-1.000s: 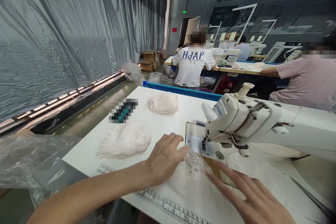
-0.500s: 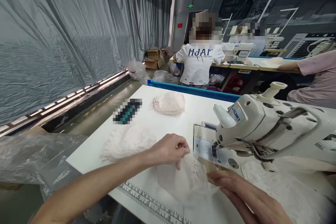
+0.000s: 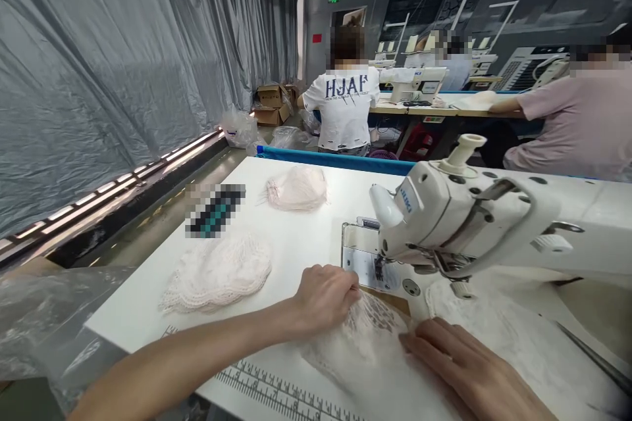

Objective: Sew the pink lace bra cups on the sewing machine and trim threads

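Observation:
A pale pink lace fabric piece (image 3: 368, 335) lies spread between my hands on the white sewing table, just in front of the needle area. My left hand (image 3: 326, 299) is closed on its upper left edge, fingers curled in. My right hand (image 3: 464, 358) holds the right edge, its fingers together and the thumb hidden beneath. Directly behind the fabric stands a white sewing machine (image 3: 439, 217), its presser foot (image 3: 379, 268) over the metal plate, apart from the fabric.
Stacked lace pieces (image 3: 217, 273) lie at the left, with a smaller pink stack (image 3: 297, 189) farther back. More pale lace (image 3: 523, 335) and a dark pointed metal tool (image 3: 592, 355) are at the right. A printed ruler (image 3: 276, 395) runs along the front. Co-workers sit beyond the table.
My left hand has curled from a raised pinch into a lower grip on the lace. The lace edge now lies flatter and more open. The whole view has shifted, moving the scene leftward.

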Available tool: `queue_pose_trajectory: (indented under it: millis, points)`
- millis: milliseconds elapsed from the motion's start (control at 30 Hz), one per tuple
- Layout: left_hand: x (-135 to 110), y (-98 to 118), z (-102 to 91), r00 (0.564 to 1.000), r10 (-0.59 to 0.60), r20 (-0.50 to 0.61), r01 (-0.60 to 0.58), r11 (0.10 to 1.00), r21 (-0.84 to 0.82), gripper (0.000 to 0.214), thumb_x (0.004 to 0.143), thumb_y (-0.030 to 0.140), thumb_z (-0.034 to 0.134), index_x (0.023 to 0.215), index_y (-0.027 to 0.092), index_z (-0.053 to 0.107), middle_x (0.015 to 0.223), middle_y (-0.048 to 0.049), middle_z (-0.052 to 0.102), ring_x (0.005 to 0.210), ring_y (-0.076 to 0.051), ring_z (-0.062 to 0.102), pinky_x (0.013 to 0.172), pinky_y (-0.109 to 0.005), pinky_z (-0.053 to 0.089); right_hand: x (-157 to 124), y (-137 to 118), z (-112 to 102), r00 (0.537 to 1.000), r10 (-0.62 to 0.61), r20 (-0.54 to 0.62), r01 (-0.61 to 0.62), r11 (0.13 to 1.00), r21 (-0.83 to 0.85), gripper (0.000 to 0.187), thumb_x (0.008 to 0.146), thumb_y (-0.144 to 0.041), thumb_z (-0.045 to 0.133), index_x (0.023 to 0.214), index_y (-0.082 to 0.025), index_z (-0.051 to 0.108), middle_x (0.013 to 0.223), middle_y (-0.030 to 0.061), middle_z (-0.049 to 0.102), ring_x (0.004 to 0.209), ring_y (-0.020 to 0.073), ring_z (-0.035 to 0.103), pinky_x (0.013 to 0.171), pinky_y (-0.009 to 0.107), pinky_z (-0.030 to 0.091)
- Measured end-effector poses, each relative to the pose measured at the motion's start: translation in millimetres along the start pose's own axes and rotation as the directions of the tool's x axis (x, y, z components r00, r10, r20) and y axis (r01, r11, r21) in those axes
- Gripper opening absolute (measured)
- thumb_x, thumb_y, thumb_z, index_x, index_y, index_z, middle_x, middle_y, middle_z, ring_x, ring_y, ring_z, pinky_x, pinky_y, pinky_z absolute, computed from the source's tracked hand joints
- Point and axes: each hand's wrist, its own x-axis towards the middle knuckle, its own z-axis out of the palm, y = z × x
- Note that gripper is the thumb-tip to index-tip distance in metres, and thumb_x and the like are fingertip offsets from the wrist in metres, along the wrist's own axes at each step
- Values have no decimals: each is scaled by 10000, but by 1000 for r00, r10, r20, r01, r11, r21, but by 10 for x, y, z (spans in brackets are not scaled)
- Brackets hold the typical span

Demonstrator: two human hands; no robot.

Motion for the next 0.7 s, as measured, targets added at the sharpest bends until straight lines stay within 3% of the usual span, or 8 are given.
queue_pose_trajectory:
  millis: [100,233,300,467,700]
  points:
    - [58,99,72,999,42,15,-42,999,-21,210,857,196,406,728,171,571,746,-2,640,673,-155,563,615,-262,383,-142,-48,-20,999,23,-43,-27,994,-102,226,915,-221,392,866,-250,611,868,39,639,653,155,596,512,240,461]
    - [75,124,56,997,70,31,-69,996,-59,170,834,159,435,769,174,591,768,6,649,730,-151,582,669,-256,413,-127,-144,-1,990,-23,-136,-5,980,-201,265,928,-151,382,1032,-231,611,1118,82,630,978,236,577,758,365,455]
    - [77,105,14,997,65,36,-62,995,-77,161,832,161,445,768,172,592,748,6,645,723,-147,584,669,-251,419,-59,-171,12,983,-58,-172,28,985,-172,264,935,-127,381,1033,-218,609,1128,68,645,1057,242,545,823,392,417]
    - [113,68,-41,998,27,48,-21,993,-115,153,838,175,464,780,161,605,713,-7,642,663,-141,584,617,-236,423,98,-154,66,962,-188,-199,172,981,-95,254,918,-81,370,881,-166,606,1079,84,678,964,194,598,832,370,422]
    - [154,15,-20,999,10,47,-1,984,-179,137,840,175,481,792,148,606,710,-20,634,683,-150,581,654,-252,431,151,-71,130,931,-311,-192,287,947,-144,256,931,-110,359,962,-118,612,1133,166,653,902,223,623,739,376,486]
